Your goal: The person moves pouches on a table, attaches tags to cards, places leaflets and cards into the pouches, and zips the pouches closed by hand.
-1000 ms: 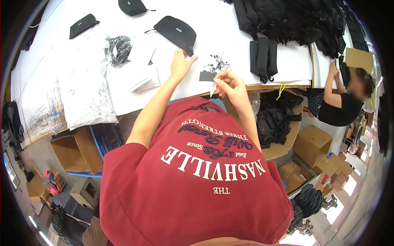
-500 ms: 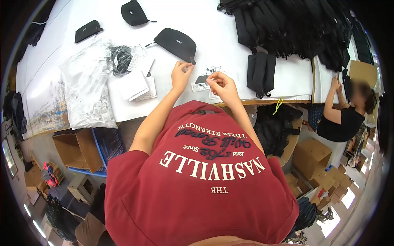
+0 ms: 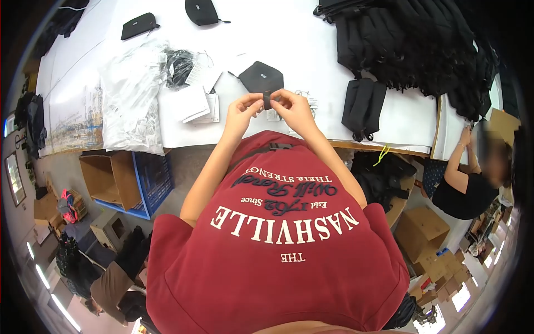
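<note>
A black pouch (image 3: 260, 77) with a small white logo lies on the white table, and its end loop (image 3: 267, 101) reaches toward me. My left hand (image 3: 243, 109) pinches this loop from the left. From the right, my right hand (image 3: 293, 109) closes its fingertips at the same loop; anything else between them is too small to tell. White tags with black strings (image 3: 307, 100) lie just behind and beside my right hand. Left of my left hand are white cards (image 3: 192, 104) and a bundle of black strings (image 3: 180, 68) in clear plastic.
Two more black pouches (image 3: 139, 25) (image 3: 201, 12) lie at the back left, beside a clear plastic bag (image 3: 130, 100). Black straps (image 3: 364, 107) and a large black pile (image 3: 406, 44) cover the right. A co-worker (image 3: 467, 183) stands at far right. Cardboard boxes (image 3: 421, 234) are below.
Both hands have come together at the pouch's loop. The pouch has been drawn nearer and now looks folded or tilted. My right hand has left the tags and moved toward my left.
</note>
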Available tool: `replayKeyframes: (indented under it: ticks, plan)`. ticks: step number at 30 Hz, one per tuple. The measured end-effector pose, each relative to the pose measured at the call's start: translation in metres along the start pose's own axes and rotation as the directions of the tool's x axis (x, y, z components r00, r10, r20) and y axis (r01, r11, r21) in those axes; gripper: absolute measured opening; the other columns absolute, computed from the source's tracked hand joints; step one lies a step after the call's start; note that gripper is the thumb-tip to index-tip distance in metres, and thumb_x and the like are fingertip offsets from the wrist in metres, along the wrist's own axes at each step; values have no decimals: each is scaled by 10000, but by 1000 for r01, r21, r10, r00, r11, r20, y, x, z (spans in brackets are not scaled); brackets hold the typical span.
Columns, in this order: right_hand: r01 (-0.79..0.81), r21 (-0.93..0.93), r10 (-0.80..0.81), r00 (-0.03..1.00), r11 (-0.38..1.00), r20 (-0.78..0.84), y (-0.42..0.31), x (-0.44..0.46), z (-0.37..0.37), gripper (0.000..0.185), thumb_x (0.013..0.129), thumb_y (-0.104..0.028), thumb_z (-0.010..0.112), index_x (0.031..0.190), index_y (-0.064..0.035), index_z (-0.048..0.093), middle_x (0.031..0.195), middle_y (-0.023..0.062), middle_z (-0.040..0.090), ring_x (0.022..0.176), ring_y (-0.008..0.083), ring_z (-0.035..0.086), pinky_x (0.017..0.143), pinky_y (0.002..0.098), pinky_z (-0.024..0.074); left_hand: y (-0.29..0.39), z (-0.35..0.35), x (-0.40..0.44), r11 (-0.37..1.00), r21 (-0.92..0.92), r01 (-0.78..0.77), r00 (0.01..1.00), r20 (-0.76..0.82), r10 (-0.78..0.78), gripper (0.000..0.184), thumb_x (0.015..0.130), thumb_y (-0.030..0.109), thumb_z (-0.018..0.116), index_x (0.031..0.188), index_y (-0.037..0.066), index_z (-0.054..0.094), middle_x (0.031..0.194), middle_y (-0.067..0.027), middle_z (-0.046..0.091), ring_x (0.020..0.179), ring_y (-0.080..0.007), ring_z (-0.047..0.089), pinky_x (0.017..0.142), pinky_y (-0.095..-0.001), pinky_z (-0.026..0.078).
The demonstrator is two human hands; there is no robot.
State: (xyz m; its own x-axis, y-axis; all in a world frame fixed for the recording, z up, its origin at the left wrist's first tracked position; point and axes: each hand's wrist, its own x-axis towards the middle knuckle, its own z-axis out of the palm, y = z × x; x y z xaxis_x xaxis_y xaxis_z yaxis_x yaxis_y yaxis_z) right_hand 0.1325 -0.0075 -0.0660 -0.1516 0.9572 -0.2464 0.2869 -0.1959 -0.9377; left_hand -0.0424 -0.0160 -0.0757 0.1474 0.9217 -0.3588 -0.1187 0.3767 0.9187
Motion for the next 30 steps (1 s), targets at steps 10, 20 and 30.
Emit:
replayKeyframes:
  ticks: [10, 20, 30]
  plan:
    - [57, -66, -54, 997, 996, 47, -4, -12, -12, 158, 791, -154, 683, 903, -44, 693, 570, 20, 552, 518, 90, 478, 503, 260, 394, 5, 11, -6, 943, 326, -68, 993, -67, 95, 178, 809, 165, 700, 939, 43, 700, 809, 14, 646, 619, -49, 468, 585, -214, 381]
    - [14, 563, -11, 1000, 826, -8, -26, -22, -55, 107, 863, -103, 642, 934, -62, 573, 823, -3, 587, 784, 71, 555, 738, 220, 438, 61, 28, -21, 972, -73, -224, 969, -125, 214, 119, 901, 106, 592, 992, 37, 558, 807, -46, 627, 689, -61, 515, 592, -211, 395]
    - [-16, 640, 24, 1000, 768, -3, -46, -32, -45, 125, 867, -142, 660, 916, -67, 572, 853, 113, 703, 566, 59, 510, 507, 177, 367, 74, 48, -35, 959, 155, -237, 971, 13, 238, 96, 837, 102, 683, 890, 24, 665, 771, 13, 608, 685, -31, 496, 614, -191, 370]
